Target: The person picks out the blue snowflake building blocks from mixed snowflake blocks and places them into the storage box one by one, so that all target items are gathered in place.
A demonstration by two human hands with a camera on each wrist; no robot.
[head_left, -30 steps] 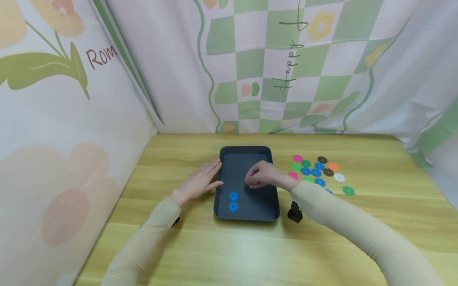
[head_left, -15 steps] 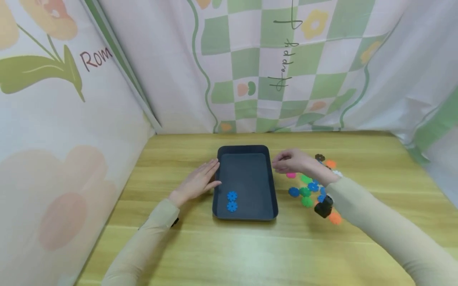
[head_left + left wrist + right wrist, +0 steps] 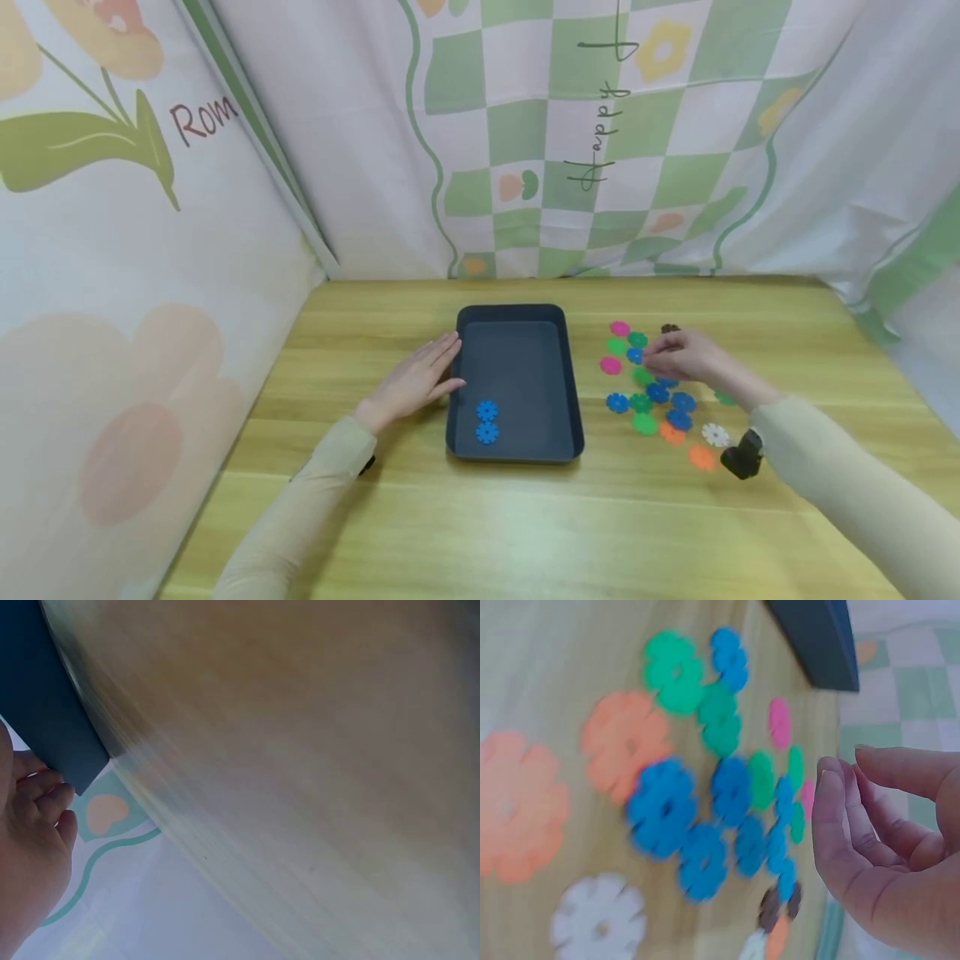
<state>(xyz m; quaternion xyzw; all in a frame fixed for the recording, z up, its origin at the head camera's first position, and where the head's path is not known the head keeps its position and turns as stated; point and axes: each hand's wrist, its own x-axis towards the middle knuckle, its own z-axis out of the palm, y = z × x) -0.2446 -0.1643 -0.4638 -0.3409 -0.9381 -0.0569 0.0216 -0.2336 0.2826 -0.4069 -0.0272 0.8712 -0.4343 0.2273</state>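
Note:
A dark grey tray (image 3: pixel 525 367) lies on the table in the middle of the head view. My left hand (image 3: pixel 416 379) rests with straight fingers against its left rim; in the left wrist view, the fingers of that hand (image 3: pixel 34 847) touch the tray's wall (image 3: pixel 45 690). Two blue flower-shaped plastic discs, one upper (image 3: pixel 487 410) and one lower (image 3: pixel 487 432), lie touching near the tray's lower left corner. My right hand (image 3: pixel 686 357) hovers over scattered discs right of the tray. Between its bent fingers and thumb (image 3: pixel 900 769) there is a gap with nothing in it.
Loose flower discs in several colours spread right of the tray, among them a white one (image 3: pixel 716 434), an orange one (image 3: pixel 702 457) and a pink one (image 3: pixel 619 328). Behind the table (image 3: pixel 465 533) hangs a checked curtain (image 3: pixel 585 133); a printed panel (image 3: pixel 150 333) stands at left.
My right hand has gone from above the tray, past its right rim, to over the loose discs, uncovering those nearer the front. My left hand and the two blue discs have stayed put.

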